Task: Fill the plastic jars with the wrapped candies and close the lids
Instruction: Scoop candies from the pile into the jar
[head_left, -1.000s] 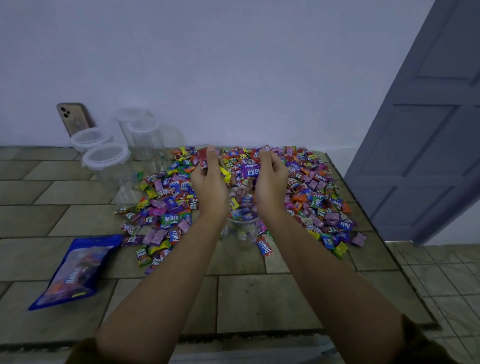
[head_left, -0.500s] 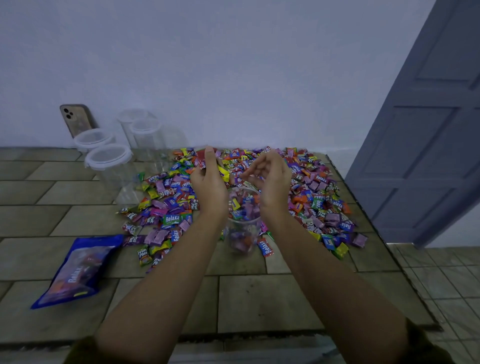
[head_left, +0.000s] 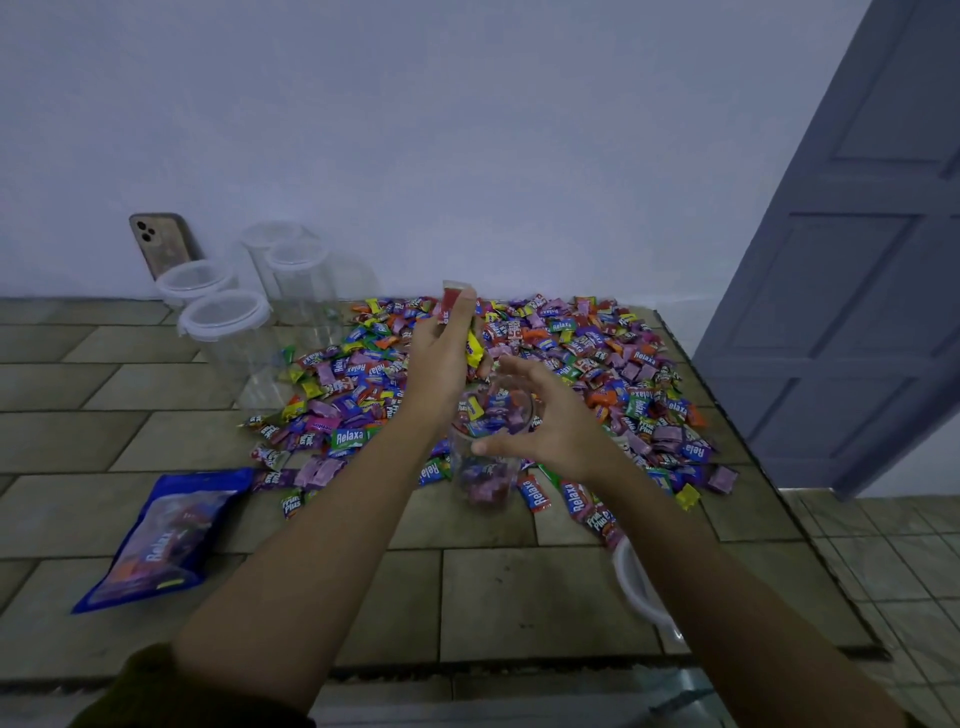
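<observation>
Left hand (head_left: 441, 364): clutches candies (head_left: 451, 304) above jar (head_left: 488, 467).
Right hand (head_left: 550, 421): fingers spread at jar rim, holding nothing.
Risk: candies miss jar mouth; a nudge tips jar.

A phone (head_left: 161, 245) leans on the wall (head_left: 467, 130); a blue bag (head_left: 156, 540) lies on the tiled top (head_left: 519, 597).

"Relaxa" on candies (head_left: 349, 438) and blue bag (head_left: 156, 540); perhaps "Plus" too.
</observation>
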